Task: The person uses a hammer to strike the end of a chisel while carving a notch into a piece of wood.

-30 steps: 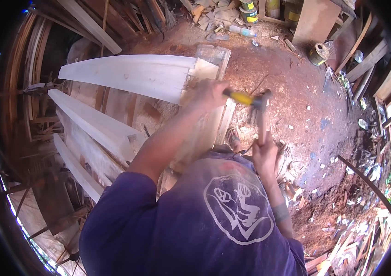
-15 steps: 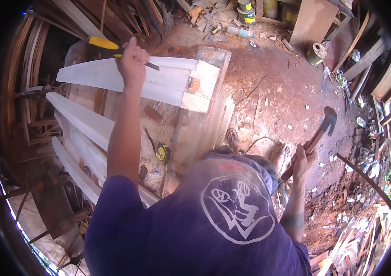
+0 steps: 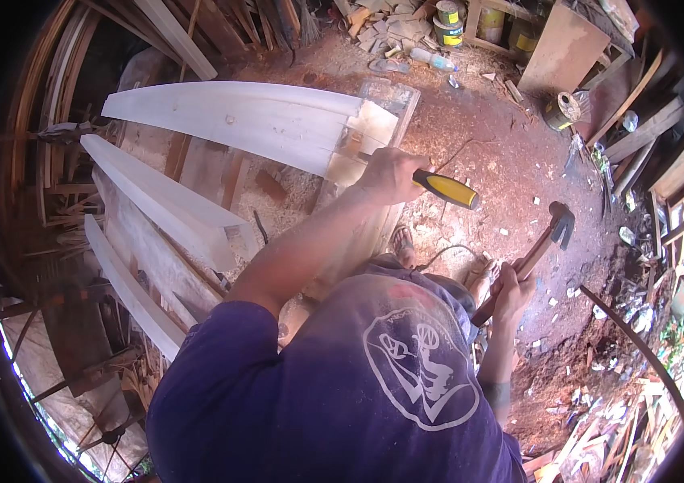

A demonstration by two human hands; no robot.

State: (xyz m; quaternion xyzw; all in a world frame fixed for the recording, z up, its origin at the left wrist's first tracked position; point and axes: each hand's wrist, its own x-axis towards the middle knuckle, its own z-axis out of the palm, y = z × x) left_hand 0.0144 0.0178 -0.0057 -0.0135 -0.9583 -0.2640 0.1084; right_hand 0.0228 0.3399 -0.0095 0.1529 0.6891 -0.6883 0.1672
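Left hand (image 3: 390, 175): out at the right end of the far pale board, fingers clamped on a chisel; single fingers are hard to make out.
Chisel (image 3: 450, 190): yellow-and-black handle sticking out to the right of the fist; the blade is mostly hidden, and whether its edge touches wood I cannot tell.
Right hand (image 3: 512, 294): near right, fingers closed around the wooden handle of a hammer.
Hammer (image 3: 541, 249): tilted, dark claw head at the far right end of its handle, well apart from the chisel.
Far pale board (image 3: 225, 121): lying left to right across the workbench (image 3: 396, 95), its right end marked by a stepped, yellower patch beside the left hand.
Middle pale board (image 3: 161, 193): nearer, on the left, slanting toward the person.
Near pale board (image 3: 128, 282): farthest left and nearest of the three.
Floor (image 3: 511, 161): reddish brown, strewn with wood chips.
Plastic bottle (image 3: 432, 59): far side, lying near some cans (image 3: 448, 30).
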